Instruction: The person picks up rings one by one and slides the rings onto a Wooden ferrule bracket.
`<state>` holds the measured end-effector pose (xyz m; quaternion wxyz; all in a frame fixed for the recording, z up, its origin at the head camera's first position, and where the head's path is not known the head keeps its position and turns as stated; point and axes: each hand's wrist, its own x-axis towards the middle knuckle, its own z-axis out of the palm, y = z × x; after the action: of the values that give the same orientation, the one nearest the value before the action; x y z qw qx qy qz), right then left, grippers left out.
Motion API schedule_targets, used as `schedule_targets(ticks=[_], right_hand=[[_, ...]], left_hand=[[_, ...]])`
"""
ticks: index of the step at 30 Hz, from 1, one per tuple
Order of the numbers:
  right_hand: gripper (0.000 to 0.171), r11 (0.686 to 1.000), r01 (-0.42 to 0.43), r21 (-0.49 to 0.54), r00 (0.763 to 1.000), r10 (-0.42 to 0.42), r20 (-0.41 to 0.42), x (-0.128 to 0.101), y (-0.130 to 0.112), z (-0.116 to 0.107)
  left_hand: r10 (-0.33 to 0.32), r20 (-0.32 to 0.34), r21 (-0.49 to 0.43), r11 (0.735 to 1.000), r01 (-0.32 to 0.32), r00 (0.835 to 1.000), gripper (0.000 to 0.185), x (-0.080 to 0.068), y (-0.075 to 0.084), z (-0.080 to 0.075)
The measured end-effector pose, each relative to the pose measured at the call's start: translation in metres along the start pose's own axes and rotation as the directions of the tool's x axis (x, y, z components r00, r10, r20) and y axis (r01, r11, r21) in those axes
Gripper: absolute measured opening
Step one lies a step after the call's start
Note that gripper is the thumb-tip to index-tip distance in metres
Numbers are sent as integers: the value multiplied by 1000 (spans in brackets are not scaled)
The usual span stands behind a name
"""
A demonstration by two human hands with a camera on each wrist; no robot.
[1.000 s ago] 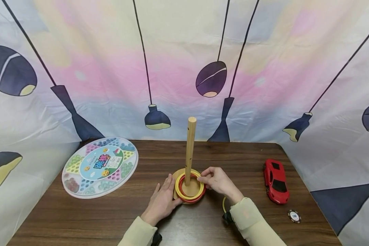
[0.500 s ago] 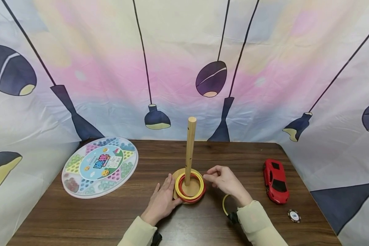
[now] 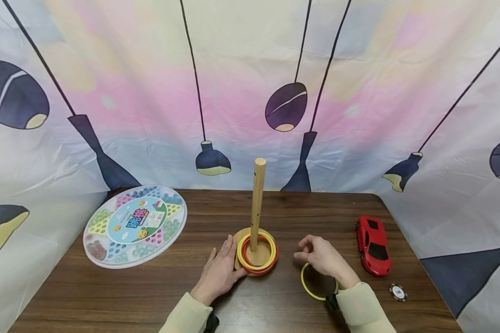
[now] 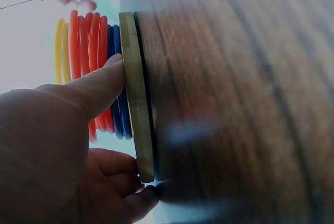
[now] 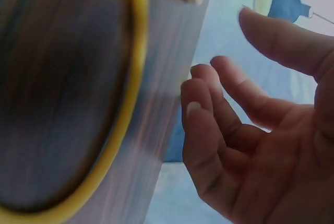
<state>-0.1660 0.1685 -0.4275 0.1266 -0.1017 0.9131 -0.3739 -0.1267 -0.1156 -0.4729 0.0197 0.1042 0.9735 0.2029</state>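
A wooden ring-toss peg rises from a round wooden base. Stacked round its foot are yellow rings above red rings, with blue rings lowest. My left hand grips the base from its left side; in the left wrist view the thumb lies against the blue rings and base edge, fingers at the base's other side. My right hand, its fingers loosely bent and holding nothing, hovers right of the stack. Partly beneath it, a loose yellow ring lies on the table.
On the brown table, a round Chinese checkers set lies at the back left. A red toy car stands at the right, a poker chip in front of it. Behind hangs a printed cloth.
My right hand has let go of the top yellow ring on the stack and moved right, over the loose yellow ring, more of which now shows. The left hand stays in place.
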Motion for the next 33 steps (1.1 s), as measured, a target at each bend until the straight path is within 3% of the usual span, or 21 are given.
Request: schedule_targets(ticks=[7,11,22,33], right_hand=[[20,970,38,-240,998,-27,53,-7,18,-2],[20,954,46,-295,997,-24,80,-9,24,-2],[19,940,12,-340,999,6,52,-11,31,0],[20,958,1,-286,998,16,57,-10,35,1]], left_hand=[[-1,-5,-10,1000,1,1000,84,0,1,0],[1,-5,-9,1000,-1,1000,84,0,0,0],[2,-3,-7,1000,-2,1000,84,0,1,0],[-2,4,0,1000,2,1000,84,0,1,-1]])
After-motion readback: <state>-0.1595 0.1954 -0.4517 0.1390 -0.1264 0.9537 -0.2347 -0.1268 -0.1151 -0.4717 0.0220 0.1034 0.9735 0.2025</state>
